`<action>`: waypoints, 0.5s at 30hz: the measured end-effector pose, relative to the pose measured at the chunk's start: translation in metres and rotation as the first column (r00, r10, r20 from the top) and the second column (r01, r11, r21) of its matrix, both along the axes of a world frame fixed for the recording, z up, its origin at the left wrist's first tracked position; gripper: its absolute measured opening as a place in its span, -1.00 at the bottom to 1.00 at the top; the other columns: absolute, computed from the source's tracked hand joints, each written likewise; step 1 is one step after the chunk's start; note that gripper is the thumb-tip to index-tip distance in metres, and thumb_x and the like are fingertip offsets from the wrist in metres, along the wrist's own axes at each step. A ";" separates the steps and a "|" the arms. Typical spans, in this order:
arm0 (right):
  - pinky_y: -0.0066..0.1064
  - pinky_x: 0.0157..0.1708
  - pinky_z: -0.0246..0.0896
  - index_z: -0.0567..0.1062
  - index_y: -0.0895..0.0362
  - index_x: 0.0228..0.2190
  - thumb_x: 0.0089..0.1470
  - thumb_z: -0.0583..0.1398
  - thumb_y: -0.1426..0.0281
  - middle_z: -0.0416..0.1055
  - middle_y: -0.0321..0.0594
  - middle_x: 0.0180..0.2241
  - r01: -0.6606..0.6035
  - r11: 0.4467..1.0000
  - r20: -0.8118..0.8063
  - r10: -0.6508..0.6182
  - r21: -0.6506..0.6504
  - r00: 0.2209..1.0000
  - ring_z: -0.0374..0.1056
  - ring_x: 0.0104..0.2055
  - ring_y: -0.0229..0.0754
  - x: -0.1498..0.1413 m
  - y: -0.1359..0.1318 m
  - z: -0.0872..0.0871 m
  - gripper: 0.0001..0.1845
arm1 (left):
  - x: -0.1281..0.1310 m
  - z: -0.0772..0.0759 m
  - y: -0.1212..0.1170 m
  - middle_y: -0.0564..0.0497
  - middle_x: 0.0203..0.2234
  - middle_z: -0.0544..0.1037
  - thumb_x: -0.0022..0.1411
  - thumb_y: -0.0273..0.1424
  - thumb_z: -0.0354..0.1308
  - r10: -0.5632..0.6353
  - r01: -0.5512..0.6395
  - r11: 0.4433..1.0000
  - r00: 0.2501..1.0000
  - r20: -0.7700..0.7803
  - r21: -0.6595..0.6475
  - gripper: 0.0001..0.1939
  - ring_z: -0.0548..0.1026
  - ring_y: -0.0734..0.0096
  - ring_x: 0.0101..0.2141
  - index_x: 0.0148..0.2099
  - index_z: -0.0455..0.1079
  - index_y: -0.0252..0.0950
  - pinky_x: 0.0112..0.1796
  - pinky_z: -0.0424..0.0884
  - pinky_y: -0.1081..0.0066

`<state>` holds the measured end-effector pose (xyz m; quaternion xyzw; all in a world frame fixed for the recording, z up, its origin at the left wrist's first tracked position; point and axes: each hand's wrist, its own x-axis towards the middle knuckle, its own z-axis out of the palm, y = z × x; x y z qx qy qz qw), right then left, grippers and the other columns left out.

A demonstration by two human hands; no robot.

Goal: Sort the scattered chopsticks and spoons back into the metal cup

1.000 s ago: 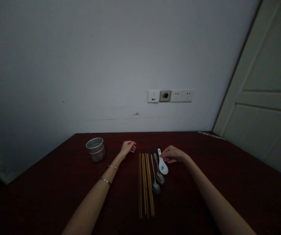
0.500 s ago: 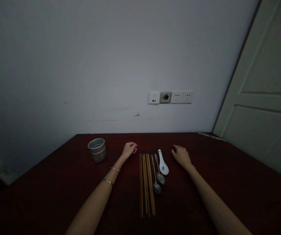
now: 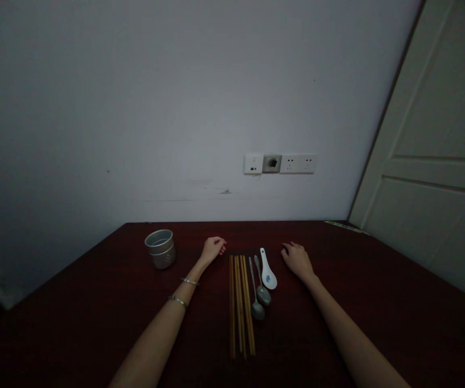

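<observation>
Several wooden chopsticks (image 3: 240,304) lie side by side on the dark red table (image 3: 378,302). Right of them lie two metal spoons (image 3: 259,293) and a white ceramic spoon (image 3: 267,269) with a blue mark. My left hand (image 3: 212,249) rests on the table just left of the chopstick tips, fingers loosely curled, holding nothing. My right hand (image 3: 297,258) lies flat on the table to the right of the white spoon, fingers stretched out and not touching it. Two bracelets sit on my left wrist.
A round metal holder (image 3: 160,248) stands upright at the table's back left. The table's far edge meets a white wall with a row of sockets (image 3: 280,163). A white door (image 3: 438,161) is at the right.
My right hand let go of the white spoon's handle, moved right and settled flat on the table. My left hand has stayed put.
</observation>
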<state>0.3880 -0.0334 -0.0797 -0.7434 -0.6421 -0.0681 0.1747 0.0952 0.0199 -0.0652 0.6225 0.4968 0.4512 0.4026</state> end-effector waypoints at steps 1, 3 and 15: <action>-0.27 -0.03 0.03 0.38 0.19 -0.04 0.09 -0.07 0.31 0.25 0.06 0.02 0.000 1.000 0.000 0.000 0.001 1.000 0.13 0.07 -0.01 0.000 0.000 0.000 -0.54 | 0.000 0.000 0.000 0.10 -0.72 0.36 0.08 -0.54 -0.08 -0.001 0.001 1.000 1.000 -0.003 -0.001 -0.81 0.32 0.62 -0.70 -0.47 0.34 -0.40 -0.65 0.24 0.62; -0.28 -0.02 0.03 0.38 0.19 -0.04 0.09 -0.07 0.31 0.25 0.05 0.02 0.002 1.000 -0.003 -0.002 0.001 1.000 0.13 0.07 -0.01 -0.001 -0.001 0.001 -0.54 | 0.000 -0.001 -0.001 0.09 -0.72 0.36 0.08 -0.54 -0.07 0.002 -0.002 1.000 1.000 -0.006 -0.005 -0.82 0.32 0.62 -0.70 -0.47 0.34 -0.40 -0.66 0.24 0.62; -0.25 -0.05 0.05 0.38 0.18 -0.04 0.08 -0.05 0.30 0.24 0.03 0.03 0.018 1.000 -0.033 -0.018 -0.015 0.999 0.13 0.05 0.01 -0.003 -0.004 0.006 -0.54 | 0.000 0.090 -0.023 -0.04 -0.50 0.47 0.04 -0.37 0.02 0.022 -0.013 0.996 0.994 -0.106 0.088 -0.80 0.40 0.49 -0.53 -0.35 0.39 -0.38 -0.56 0.31 0.52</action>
